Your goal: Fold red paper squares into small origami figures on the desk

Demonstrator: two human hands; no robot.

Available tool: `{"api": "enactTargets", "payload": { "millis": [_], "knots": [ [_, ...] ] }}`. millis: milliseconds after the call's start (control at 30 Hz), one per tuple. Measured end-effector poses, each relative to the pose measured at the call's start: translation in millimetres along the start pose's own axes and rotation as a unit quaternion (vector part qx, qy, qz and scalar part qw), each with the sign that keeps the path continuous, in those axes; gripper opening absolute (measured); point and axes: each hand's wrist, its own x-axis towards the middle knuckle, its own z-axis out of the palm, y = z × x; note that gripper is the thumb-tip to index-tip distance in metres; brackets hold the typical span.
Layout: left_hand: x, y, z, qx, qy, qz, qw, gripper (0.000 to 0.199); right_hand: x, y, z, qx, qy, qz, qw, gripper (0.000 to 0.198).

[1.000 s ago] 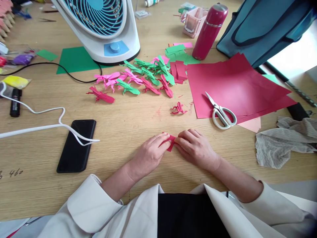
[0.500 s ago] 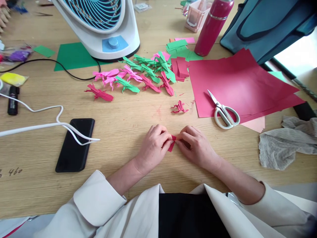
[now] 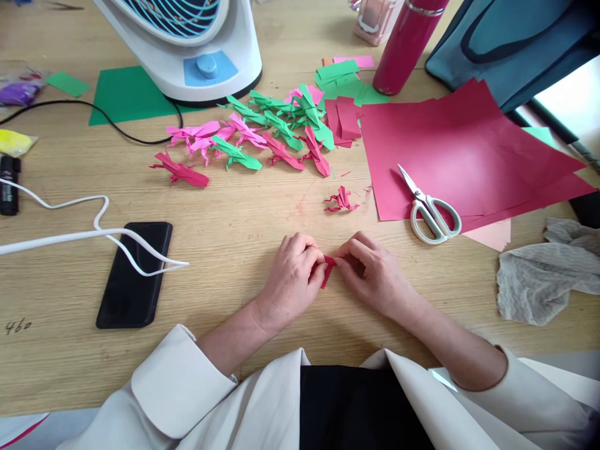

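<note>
A small folded piece of red paper (image 3: 327, 272) is pinched between my two hands, low over the table. My left hand (image 3: 294, 270) grips its left side with thumb and fingertips. From the right, my right hand (image 3: 372, 270) pinches its upper corner; the fingers partly cover the paper. Just beyond my hands lies a little red folded-paper frog-like figure (image 3: 342, 199). Farther back sit several folded figures, among them a green one (image 3: 237, 154), a pink one (image 3: 246, 130) and a red one (image 3: 182, 171).
Scissors (image 3: 434, 212) lie on large red paper sheets (image 3: 422, 137) at the right, near a crumpled grey cloth (image 3: 529, 281). A black phone (image 3: 135, 287) and a white cable (image 3: 84, 236) are on the left. A fan (image 3: 210, 69) and a red bottle (image 3: 407, 50) stand behind.
The view has shifted slightly, so the background appears lower-cut and spread outward. Both hands stay on the red paper, which now shows a narrower strip; the right fingers sit slightly farther right.
</note>
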Motion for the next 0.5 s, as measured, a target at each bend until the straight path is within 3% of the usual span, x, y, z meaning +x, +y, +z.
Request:
{"api": "enactTargets", "payload": {
  "millis": [500],
  "knots": [
    [2.6,0.4,1.0,0.028,-0.010,0.000,1.000,0.010,5.5,0.2,3.0,-0.049,0.003,0.014,0.999,0.015]
  ]
}}
